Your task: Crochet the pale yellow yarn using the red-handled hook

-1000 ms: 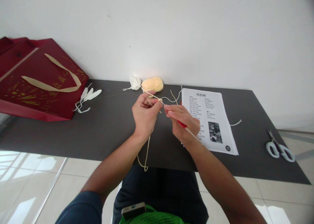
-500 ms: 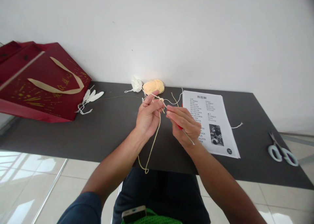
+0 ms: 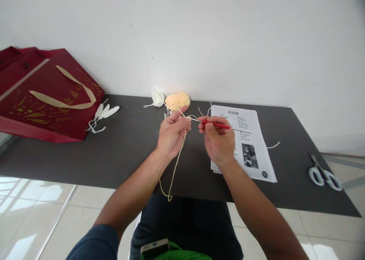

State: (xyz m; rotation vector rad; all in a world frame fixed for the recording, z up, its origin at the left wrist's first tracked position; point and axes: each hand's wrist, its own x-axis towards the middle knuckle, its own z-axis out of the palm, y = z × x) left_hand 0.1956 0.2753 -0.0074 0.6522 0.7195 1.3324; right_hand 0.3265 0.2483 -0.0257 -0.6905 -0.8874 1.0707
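My left hand (image 3: 172, 132) pinches a small piece of cream crochet work (image 3: 188, 118) between thumb and fingers, with yarn running over the raised index finger. A loose cream yarn strand (image 3: 177, 163) hangs from it in a loop to the table's front edge. In my right hand (image 3: 218, 140) is a crochet hook (image 3: 218, 124) with a red grip, lying nearly level. Its metal tip points left and reaches the work at my left fingertips. Behind my left hand rest a peach yarn ball (image 3: 177, 100) and a smaller white yarn ball (image 3: 157, 98).
Printed sheets (image 3: 251, 119) lie partly under my right hand. Scissors (image 3: 323, 172) are at the table's right end. On the left stand a dark red paper bag (image 3: 57, 96) and white leaf-shaped pieces (image 3: 104, 111). A phone (image 3: 155, 248) is at my lap.
My right hand has turned, bringing the hook from a steep slant to nearly level, and has drawn slightly away from my left hand. My left hand stays almost in place.
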